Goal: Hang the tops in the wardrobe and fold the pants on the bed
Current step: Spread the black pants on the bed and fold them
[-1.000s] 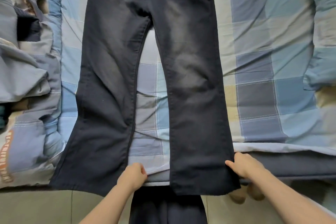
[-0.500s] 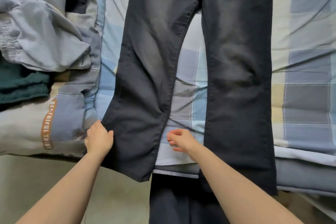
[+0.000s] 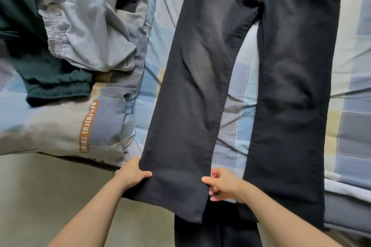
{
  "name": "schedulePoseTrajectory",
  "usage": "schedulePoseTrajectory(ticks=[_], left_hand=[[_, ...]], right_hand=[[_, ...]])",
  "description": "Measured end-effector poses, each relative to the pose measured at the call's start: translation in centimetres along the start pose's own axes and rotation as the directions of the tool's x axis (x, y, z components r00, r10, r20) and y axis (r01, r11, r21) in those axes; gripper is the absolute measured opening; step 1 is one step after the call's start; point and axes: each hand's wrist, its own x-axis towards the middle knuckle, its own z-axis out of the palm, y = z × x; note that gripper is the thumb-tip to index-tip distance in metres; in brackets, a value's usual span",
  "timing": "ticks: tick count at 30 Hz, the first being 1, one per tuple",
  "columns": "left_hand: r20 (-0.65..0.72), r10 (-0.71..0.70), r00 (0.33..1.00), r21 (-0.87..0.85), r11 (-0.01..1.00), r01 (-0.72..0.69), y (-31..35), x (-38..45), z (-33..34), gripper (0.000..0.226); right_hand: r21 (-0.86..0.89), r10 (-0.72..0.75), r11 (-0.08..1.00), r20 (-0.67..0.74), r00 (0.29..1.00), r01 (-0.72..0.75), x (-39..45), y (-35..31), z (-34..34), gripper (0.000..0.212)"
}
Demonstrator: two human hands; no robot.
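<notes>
The black pants (image 3: 236, 78) lie flat on the bed (image 3: 345, 106), and their long axis runs from the top of the view down to the near edge of the mattress, a little tilted. The waist end points away from the person and goes out of the picture at the top; the two hems point toward the person and hang over the edge of the bed. The legs are spread apart like a narrow V, and the checked cover shows between them. Each leg becomes wider toward the hem. The fabric is dark, almost black, with pale faded patches on the thighs and around the knees, and some soft creases cross the left leg.

The left hand (image 3: 133, 173) grasps the outer edge of the left leg near the hem — the thumb lies on top of the cloth and the other fingers are under it. The right hand (image 3: 222, 184) pinches the inner edge of the same leg at about the same height, with curled fingers. The right leg lies free, no hand touches it.

On the left side of the bed there is a heap of other clothes: a grey garment (image 3: 86, 32) with an elastic band and a dark green garment (image 3: 40, 70) partly under it, both well apart from the pants
</notes>
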Motion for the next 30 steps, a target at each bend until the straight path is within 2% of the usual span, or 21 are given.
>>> schedulePoseTrajectory(ticks=[1,2,3,4,5,7,8,10,13,15,16,17,18,19,21,23,24,25,27,28,30], left_hand=[[-0.046,-0.068,0.997,0.142,0.987,0.074,0.2,0.1,0.5,0.038],[-0.101,-0.133,0.986,0.271,0.950,0.156,0.6,0.1,0.9,0.039],[-0.174,-0.172,0.970,0.361,0.905,0.225,1.5,0.0,1.1,0.039],[-0.257,-0.179,0.950,0.410,0.870,0.275,2.7,-0.2,1.3,0.041],[-0.347,-0.138,0.928,0.438,0.851,0.290,4.2,-0.3,1.5,0.043],[-0.497,0.090,0.863,0.521,0.826,0.214,7.6,-0.4,1.9,0.053],[-0.514,0.228,0.827,0.568,0.813,0.129,9.5,-0.4,2.1,0.058],[-0.443,0.431,0.786,0.604,0.792,-0.093,14.1,0.0,2.7,0.062],[-0.331,0.603,0.726,0.592,0.732,-0.337,21.5,1.1,4.3,0.063],[-0.271,0.676,0.685,0.640,0.658,-0.397,26.7,2.5,5.4,0.065],[-0.241,0.691,0.682,0.656,0.633,-0.410,29.0,3.2,6.0,0.066],[-0.213,0.693,0.689,0.668,0.618,-0.415,31.3,4.0,6.6,0.067],[-0.193,0.678,0.709,0.671,0.618,-0.409,32.9,4.5,7.0,0.068],[-0.172,0.662,0.730,0.667,0.624,-0.408,34.7,4.9,7.5,0.068],[-0.159,0.627,0.762,0.649,0.649,-0.398,36.3,5.0,8.2,0.069],[-0.180,0.645,0.742,0.663,0.637,-0.393,37.3,4.3,9.2,0.075],[-0.209,0.681,0.701,0.648,0.634,-0.423,37.7,3.9,9.7,0.079],[-0.232,0.727,0.647,0.598,0.631,-0.495,37.8,3.3,10.3,0.081],[-0.223,0.789,0.573,0.362,0.613,-0.703,38.3,2.2,10.8,0.077],[-0.209,0.796,0.569,0.203,0.604,-0.770,38.5,1.5,10.8,0.074],[-0.181,0.779,0.601,-0.017,0.608,-0.794,39.1,0.4,10.1,0.073]], right_hand=[[-0.297,0.033,0.953,-0.085,0.996,-0.057,-0.4,0.8,-0.9,0.015],[-0.527,0.048,0.842,-0.135,0.990,-0.112,-0.6,1.3,-1.8,0.017],[-0.632,0.048,0.761,-0.167,0.985,-0.144,-1.0,1.2,-2.7,0.016],[-0.648,0.030,0.748,-0.181,0.983,-0.142,-1.4,1.0,-4.1,0.015],[-0.586,0.013,0.800,-0.198,0.980,-0.129,-1.8,0.5,-5.7,0.014],[-0.448,-0.065,0.890,-0.311,0.948,-0.086,-2.5,-1.2,-9.8,0.015],[-0.408,-0.120,0.911,-0.391,0.912,-0.056,-2.8,-2.2,-12.0,0.015],[-0.364,-0.221,0.931,-0.571,0.791,-0.004,-3.4,-4.2,-17.3,0.016],[-0.358,-0.298,0.934,-0.802,0.518,-0.016,-4.3,-6.5,-25.1,0.016],[-0.262,-0.243,0.965,-0.906,0.346,-0.010,-4.7,-8.0,-30.0,0.026],[-0.189,-0.174,0.982,-0.937,0.303,-0.022,-4.6,-8.2,-32.2,0.034],[-0.125,-0.102,0.991,-0.947,0.306,-0.055,-4.6,-8.1,-34.1,0.038],[-0.089,-0.053,0.992,-0.933,0.355,-0.086,-4.3,-7.9,-35.4,0.035],[-0.050,-0.013,0.996,-0.905,0.425,-0.077,-4.3,-7.5,-36.3,0.029],[0.039,0.007,0.998,-0.820,0.572,0.043,-4.3,-6.2,-36.0,0.028],[0.093,-0.014,0.987,-0.759,0.651,0.129,-5.4,-5.6,-35.0,0.031],[0.063,-0.079,0.980,-0.744,0.664,0.186,-5.9,-5.8,-34.6,0.033],[-0.035,-0.185,0.970,-0.748,0.637,0.241,-6.5,-6.3,-33.9,0.037],[-0.269,-0.431,0.893,-0.739,0.518,0.359,-7.9,-8.4,-32.2,0.042],[-0.325,-0.520,0.842,-0.705,0.483,0.431,-8.4,-9.7,-31.1,0.038],[-0.391,-0.637,0.759,-0.612,0.470,0.520,-9.5,-13.2,-28.7,0.023]])
